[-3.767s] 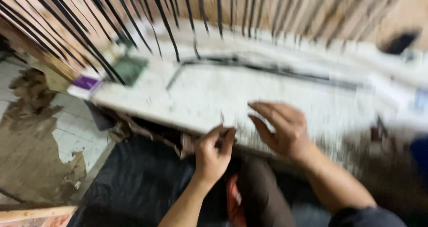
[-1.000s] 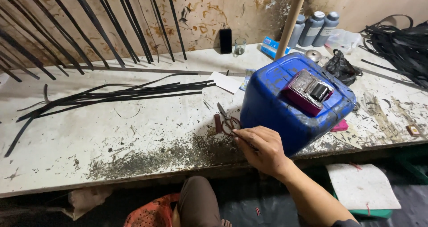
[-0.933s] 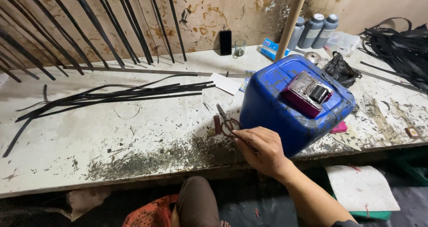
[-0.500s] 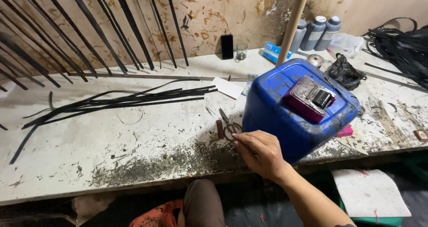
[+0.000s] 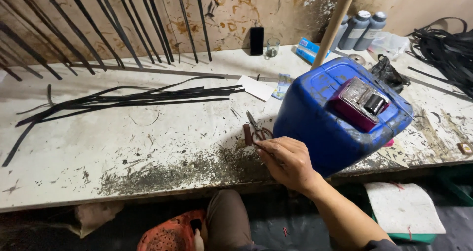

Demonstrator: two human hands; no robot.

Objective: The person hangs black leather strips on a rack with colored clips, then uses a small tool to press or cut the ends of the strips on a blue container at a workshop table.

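1. I take the blue jerrycan [image 5: 340, 113] as my landmark: hard moulded plastic, boxy with rounded corners, scuffed and smeared black; it lies tilted near the front edge of the tabletop [image 5: 123, 147], a maroon block with a small black roll [image 5: 362, 103] resting on its upper face; I judge a nudge could slide it off that edge.
2. The tabletop is pale, chipped stone, speckled with dark grit thickest just left of the jerrycan; that grit looks loose and could foul a grip.
3. Well left of the jerrycan lies a sheaf of thin, flat black strips [image 5: 133, 97], limp and slightly curled; more lean on the stained wall behind.
4. My right hand [image 5: 286, 160] rests against the jerrycan's lower left corner; its fingers [image 5: 266, 147] are curled together, tips reaching the scissors' handles, though I cannot tell if they pinch them.
5. The scissors [image 5: 256, 130] lie flat just left of the jerrycan: slim metal blades, dark reddish loops; tight against the can, they could snag or skid away.
6. My left hand is out of view.
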